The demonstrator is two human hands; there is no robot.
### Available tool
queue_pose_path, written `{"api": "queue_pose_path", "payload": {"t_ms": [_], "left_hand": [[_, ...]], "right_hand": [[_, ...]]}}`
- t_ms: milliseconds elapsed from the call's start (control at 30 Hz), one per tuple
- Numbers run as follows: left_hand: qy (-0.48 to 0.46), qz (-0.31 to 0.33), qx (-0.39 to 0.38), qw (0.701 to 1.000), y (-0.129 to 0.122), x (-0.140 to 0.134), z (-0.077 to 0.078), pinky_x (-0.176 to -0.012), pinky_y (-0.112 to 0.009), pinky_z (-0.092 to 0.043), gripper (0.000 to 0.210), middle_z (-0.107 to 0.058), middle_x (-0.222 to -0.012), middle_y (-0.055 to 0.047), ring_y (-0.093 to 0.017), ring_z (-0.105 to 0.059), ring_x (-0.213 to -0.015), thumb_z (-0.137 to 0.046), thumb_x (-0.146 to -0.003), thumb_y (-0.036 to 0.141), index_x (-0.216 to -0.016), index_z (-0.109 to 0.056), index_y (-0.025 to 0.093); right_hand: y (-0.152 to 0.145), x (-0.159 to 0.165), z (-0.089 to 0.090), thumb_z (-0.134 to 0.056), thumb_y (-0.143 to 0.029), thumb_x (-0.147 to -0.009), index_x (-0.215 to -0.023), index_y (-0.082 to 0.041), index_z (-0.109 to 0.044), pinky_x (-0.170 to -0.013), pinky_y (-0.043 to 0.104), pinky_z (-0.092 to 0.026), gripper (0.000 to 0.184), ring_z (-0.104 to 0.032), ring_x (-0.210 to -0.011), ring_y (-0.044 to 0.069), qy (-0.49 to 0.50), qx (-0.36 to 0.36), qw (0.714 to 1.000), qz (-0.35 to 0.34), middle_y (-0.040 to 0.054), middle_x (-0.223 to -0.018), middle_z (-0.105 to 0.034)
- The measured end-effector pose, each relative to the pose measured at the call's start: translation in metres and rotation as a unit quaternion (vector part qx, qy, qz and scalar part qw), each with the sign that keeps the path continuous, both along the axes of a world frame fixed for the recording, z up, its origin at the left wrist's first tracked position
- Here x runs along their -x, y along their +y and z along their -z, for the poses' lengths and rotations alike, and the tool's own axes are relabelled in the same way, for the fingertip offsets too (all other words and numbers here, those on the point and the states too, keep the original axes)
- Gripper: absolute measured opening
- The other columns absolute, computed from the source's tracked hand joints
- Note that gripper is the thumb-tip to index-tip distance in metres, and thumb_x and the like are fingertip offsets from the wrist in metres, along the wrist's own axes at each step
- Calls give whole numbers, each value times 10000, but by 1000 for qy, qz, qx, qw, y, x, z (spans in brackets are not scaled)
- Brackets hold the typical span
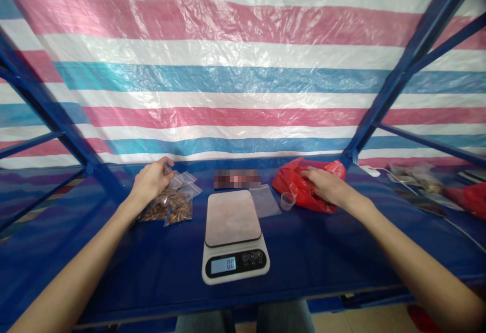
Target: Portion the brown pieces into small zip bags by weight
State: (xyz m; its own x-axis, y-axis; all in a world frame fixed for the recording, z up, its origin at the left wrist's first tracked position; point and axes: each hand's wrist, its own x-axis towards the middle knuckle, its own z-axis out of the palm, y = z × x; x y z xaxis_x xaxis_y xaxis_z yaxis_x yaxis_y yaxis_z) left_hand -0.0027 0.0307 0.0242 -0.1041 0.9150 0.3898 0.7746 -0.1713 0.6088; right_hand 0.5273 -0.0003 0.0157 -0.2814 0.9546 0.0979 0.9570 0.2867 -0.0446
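Observation:
My left hand [152,182] is over a pile of small clear zip bags [179,206] filled with brown, dried-looking pieces. Its index finger is raised apart from the thumb, and the hand touches the upper bags. On the right, my right hand [324,185] reaches into a crumpled red plastic bag [290,183]; its fingertips are hidden inside. Between the hands stands a white digital kitchen scale [233,221] with a bare platform, its display reading 0.0. A flat zip bag [268,201] lies beside the scale, and a small clear plastic cup [287,201] touches the red bag.
A blurred-out dark item [237,179] lies behind the scale on the blue table [163,267]. Blue metal posts [395,85] rise on both sides before a striped plastic sheet [228,75]. Farther right are a white cable [402,183], clear bags [427,178] and another red bag [469,199].

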Motion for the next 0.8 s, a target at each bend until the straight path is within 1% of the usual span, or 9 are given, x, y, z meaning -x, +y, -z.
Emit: {"api": "queue_pose_path", "payload": {"t_ms": [67, 133, 233, 333, 400, 500, 600, 700, 800], "left_hand": [[54, -4, -30, 998, 1, -5, 0, -844, -421, -547, 190, -710, -899, -64, -327, -696, -940, -703, -767, 272, -956, -725, 255], [92, -5, -58, 994, 2, -14, -1, -1023, -489, -516, 212, -701, -1096, -107, -366, -650, -1160, -628, -832, 255, -1020, -725, 249], [128, 8, -101, 987, 0, -33, -2, -1126, -529, -468, 247, -679, -1172, -121, -360, -614, -1226, -515, -925, 233, -1066, -718, 229], [148, 67, -180, 970, -7, -54, 3, -1051, -522, -514, 270, -691, -1111, -114, -335, -643, -1142, -453, -984, 202, -1056, -713, 209], [149, 107, -202, 962, -15, -65, 10, -999, -511, -528, 263, -700, -1084, -105, -324, -648, -1101, -461, -990, 180, -1050, -716, 206], [142, 148, -210, 956, -25, -72, 21, -971, -483, -521, 267, -709, -1101, -93, -304, -646, -1094, -471, -996, 148, -1083, -717, 207], [132, 173, -204, 954, -29, -70, 29, -956, -459, -509, 275, -716, -1091, -79, -282, -641, -1071, -462, -999, 125, -1083, -709, 212], [150, 201, -204, 946, -30, -67, 32, -931, -450, -491, 300, -721, -1078, -79, -273, -634, -1056, -434, -1004, 100, -1085, -702, 207], [174, 235, -211, 933, -33, -70, 32, -910, -440, -475, 316, -728, -1079, -79, -267, -633, -1055, -424, -1007, 85, -1102, -700, 207]], "right_hand": [[9, 3, -3, -518, 6, -837, -1360, -178, -734, -1046, 391, -547, 594, -727, -1287, 339, -11, 25, 1000, -6, 185, -1460, -716], [20, 3, -6, -512, 25, -816, -1303, -168, -754, -978, 362, -565, 577, -761, -1212, 330, -6, 45, 999, -12, 184, -1369, -764], [33, 1, -3, -514, 50, -780, -1138, -166, -788, -908, 301, -569, 500, -793, -1089, 283, 12, 55, 998, -31, 152, -1198, -823], [37, 0, 7, -503, 42, -807, -1132, -175, -785, -970, 318, -566, 482, -774, -1145, 278, 34, 40, 998, -44, 145, -1239, -815], [35, 0, 16, -501, -11, -872, -1150, -190, -786, -1035, 368, -561, 437, -751, -1210, 299, 72, 18, 995, -60, 155, -1293, -799], [32, 0, 26, -539, -123, -929, -1115, -221, -801, -1095, 419, -556, 337, -740, -1235, 320, 142, 4, 984, -105, 144, -1276, -804], [32, 2, 31, -604, -200, -914, -1091, -245, -814, -1138, 451, -546, 278, -733, -1245, 335, 191, 5, 973, -129, 125, -1255, -810], [33, 5, 36, -645, -227, -884, -1106, -239, -821, -1172, 497, -524, 283, -718, -1276, 370, 217, -12, 969, -120, 139, -1271, -805], [32, 6, 42, -637, -236, -900, -1189, -240, -804, -1177, 521, -520, 334, -700, -1311, 389, 224, -30, 969, -100, 142, -1315, -792]]}}
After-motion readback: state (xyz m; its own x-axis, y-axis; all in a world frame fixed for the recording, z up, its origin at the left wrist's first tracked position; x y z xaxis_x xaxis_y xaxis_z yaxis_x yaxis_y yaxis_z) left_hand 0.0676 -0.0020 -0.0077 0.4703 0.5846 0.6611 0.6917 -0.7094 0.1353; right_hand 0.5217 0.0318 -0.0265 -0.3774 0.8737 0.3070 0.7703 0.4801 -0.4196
